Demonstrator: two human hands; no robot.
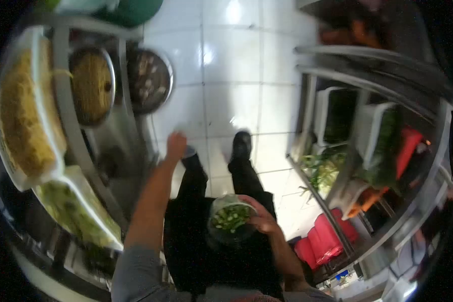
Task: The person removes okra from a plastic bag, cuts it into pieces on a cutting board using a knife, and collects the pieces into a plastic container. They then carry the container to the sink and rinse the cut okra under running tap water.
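Observation:
My right hand [260,217] grips the side of a clear round plastic tub [221,204] in front of my body. Chopped green vegetable pieces [231,217] with pale ends lie inside it. To the left, my left hand [176,145] is stretched forward above the floor, its fingers curled in. A small greyish rounded thing [190,151] shows at its edge, too blurred to name and apparently held.
At left, a rack holds a white tub of yellow food [27,110], a green-filled tub [75,206] and metal bowls [92,85]. At right, a metal shelf [317,186] carries greens and red packages [324,239]. White tiles [231,65] cover the floor.

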